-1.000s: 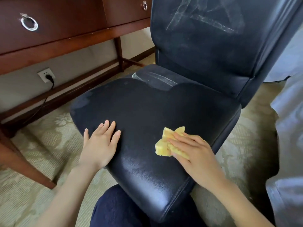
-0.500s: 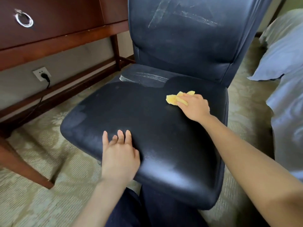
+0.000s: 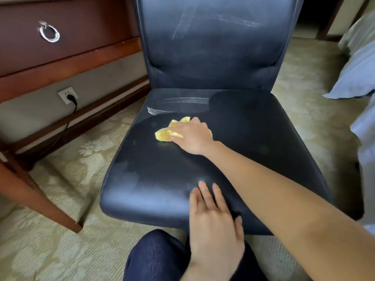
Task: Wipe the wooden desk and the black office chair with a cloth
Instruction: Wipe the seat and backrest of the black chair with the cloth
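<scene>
Head view shows a crumpled yellow cloth point(image 3: 169, 130) lying on the seat of the black office chair point(image 3: 253, 142), toward its left middle part. Over the cloth lies the right hand point(image 3: 192, 136), palm down, fingers stretched out flat and pressing the cloth onto the seat; yellow folds stick out ahead of the fingertips and to their left. Just beyond that hand, toward the backrest, a pale dusty streak point(image 3: 178, 104) runs across the rear of the seat, and more whitish smears point(image 3: 215, 21) cross the backrest higher up. Nearer the person, the left hand point(image 3: 213, 226) rests on the front edge of the seat with its fingers straight and together, holding nothing; its thumb curves over the rim. The right forearm passes above and to the right of that hand. Below the left hand, a knee in dark blue trousers point(image 3: 158, 258) shows. Left of both hands stands the wooden worktop point(image 3: 81, 55), dark reddish brown, with a drawer bearing a metal ring pull point(image 3: 49, 33) and a slanted leg point(image 3: 36, 197) on the patterned carpet point(image 3: 60, 250). A wall socket point(image 3: 68, 94) with a black plug sits under it. Right of the hands, pale blue bedding point(image 3: 357, 74) hangs beside the chair.
</scene>
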Demonstrator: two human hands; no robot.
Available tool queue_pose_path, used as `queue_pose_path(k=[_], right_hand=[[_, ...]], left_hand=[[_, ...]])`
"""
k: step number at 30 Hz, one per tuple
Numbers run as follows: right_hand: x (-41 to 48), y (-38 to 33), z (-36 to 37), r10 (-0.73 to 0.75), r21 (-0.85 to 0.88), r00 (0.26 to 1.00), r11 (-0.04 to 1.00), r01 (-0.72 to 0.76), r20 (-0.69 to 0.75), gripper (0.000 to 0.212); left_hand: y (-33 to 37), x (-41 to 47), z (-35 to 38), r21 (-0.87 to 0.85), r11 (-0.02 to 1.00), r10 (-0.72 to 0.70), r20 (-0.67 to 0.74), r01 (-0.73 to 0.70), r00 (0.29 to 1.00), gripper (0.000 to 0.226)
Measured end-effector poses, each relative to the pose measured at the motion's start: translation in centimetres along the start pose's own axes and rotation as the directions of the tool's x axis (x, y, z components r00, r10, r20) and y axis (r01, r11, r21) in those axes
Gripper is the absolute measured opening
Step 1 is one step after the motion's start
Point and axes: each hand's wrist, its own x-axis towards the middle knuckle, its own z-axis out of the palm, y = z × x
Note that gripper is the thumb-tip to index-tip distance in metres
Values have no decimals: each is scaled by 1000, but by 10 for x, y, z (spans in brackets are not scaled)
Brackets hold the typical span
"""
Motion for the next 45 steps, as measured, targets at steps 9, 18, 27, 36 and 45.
queue_pose_path(k=[9, 18, 27, 36, 45], right_hand=[[12, -23, 9, -390, 76, 909, 921, 383, 145, 35], [-53, -8, 9, -473, 182, 879, 871, 457, 59, 35], [-164, 30, -3, -284, 202, 959, 938, 281, -15, 38], [-149, 87, -23, 45, 64, 990, 997, -36, -135, 38], [-29, 116, -32, 227, -58, 972, 971, -230, -58, 42]], left_hand=[[-21, -25, -13, -248, 911, 298, -155, -329, 942, 50], [-152, -4, -40, -526, 831, -122, -489, -181, 863, 26], [-176, 66, -13, -375, 925, -107, -413, -63, 904, 51], [-135, 70, 3, -97, 985, 95, -382, -142, 919, 69], [-91, 64, 10, 36, 969, 234, -435, -243, 869, 49]])
